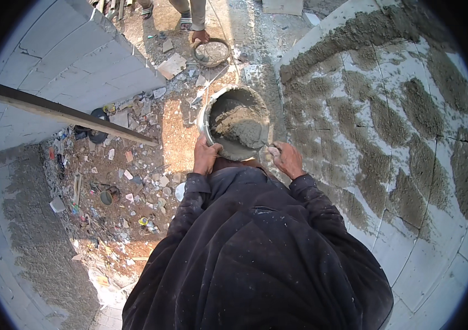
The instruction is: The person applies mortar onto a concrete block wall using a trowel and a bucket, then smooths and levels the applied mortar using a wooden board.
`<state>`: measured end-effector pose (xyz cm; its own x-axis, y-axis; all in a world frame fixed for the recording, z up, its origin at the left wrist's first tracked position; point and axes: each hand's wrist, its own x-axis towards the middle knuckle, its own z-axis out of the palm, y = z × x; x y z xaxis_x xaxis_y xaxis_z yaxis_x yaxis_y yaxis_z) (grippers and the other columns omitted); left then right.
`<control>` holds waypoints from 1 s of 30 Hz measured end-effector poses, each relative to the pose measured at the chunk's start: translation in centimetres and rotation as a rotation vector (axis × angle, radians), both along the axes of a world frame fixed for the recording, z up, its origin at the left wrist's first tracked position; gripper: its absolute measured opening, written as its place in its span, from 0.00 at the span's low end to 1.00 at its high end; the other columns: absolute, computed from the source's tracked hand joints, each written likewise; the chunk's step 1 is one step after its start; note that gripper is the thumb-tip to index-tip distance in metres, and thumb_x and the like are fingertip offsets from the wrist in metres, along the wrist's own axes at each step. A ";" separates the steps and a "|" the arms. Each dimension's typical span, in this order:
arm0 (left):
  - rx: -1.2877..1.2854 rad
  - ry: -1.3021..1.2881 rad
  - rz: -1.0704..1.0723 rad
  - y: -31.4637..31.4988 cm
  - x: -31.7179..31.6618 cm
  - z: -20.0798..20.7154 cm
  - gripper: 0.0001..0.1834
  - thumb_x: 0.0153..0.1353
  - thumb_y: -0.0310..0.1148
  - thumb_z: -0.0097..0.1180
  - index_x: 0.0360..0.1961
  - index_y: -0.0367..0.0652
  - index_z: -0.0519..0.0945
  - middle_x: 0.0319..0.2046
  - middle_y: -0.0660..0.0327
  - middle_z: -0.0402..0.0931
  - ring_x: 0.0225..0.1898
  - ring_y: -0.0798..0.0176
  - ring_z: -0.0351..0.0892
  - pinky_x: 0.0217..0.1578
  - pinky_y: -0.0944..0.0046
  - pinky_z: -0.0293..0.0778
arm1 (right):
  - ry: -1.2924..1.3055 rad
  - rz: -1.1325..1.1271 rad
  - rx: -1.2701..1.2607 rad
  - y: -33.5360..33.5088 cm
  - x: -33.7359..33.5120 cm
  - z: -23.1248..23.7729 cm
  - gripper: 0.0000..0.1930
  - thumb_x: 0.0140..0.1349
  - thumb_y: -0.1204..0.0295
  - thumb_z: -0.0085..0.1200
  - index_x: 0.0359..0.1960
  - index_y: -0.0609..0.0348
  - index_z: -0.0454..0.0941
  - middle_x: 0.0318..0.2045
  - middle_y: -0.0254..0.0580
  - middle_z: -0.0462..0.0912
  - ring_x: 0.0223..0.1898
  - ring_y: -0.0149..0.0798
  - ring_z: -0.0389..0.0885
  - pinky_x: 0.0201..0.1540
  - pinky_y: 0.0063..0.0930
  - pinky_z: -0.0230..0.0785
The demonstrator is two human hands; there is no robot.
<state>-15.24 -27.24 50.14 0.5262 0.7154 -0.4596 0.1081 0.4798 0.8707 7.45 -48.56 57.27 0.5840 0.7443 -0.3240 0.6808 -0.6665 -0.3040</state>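
In front of me is a round bucket with a mortar-crusted rim, partly filled with wet grey mortar. My left hand is closed on its near left rim. At the near right rim, my right hand is wrapped round the handle of a trowel. The trowel's blade reaches into the bucket and is mostly hidden by mortar and shadow. To my right, a pale block wall carries rough patches of grey mortar.
Ahead, another person's hand holds the rim of a second round container. A wooden beam slants across the left, near a block wall. Rubble and litter cover the ground. A cord runs along the floor ahead.
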 end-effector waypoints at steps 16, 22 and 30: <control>-0.027 0.061 -0.016 3.2 3.9 -0.6 0.26 0.54 0.16 0.64 0.57 0.34 0.82 0.43 0.54 0.89 0.33 0.55 0.89 0.31 0.58 0.87 | -0.104 0.632 0.911 14.2 7.0 51.7 0.24 0.71 0.59 0.71 0.60 0.63 0.85 0.41 0.50 0.92 0.29 0.44 0.87 0.37 0.39 0.78; -0.048 0.096 0.000 5.1 5.3 2.1 0.27 0.52 0.15 0.63 0.58 0.34 0.82 0.46 0.53 0.89 0.38 0.54 0.90 0.38 0.57 0.87 | 0.079 0.756 1.155 15.0 13.1 68.3 0.18 0.83 0.61 0.55 0.56 0.65 0.86 0.31 0.34 0.83 0.21 0.22 0.75 0.23 0.20 0.69; -0.086 0.086 0.044 5.8 3.4 -1.8 0.30 0.50 0.14 0.62 0.58 0.33 0.83 0.50 0.52 0.89 0.45 0.52 0.90 0.48 0.55 0.86 | -1.590 -0.521 1.301 10.0 33.7 69.9 0.21 0.73 0.56 0.61 0.56 0.59 0.79 0.37 0.68 0.89 0.42 0.74 0.87 0.41 0.61 0.78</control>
<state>-11.86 -21.44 48.31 0.4513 0.6928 -0.5625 0.1578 0.5584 0.8144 41.10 -38.54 127.13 -0.0530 -0.2035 0.9776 0.6269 -0.7689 -0.1261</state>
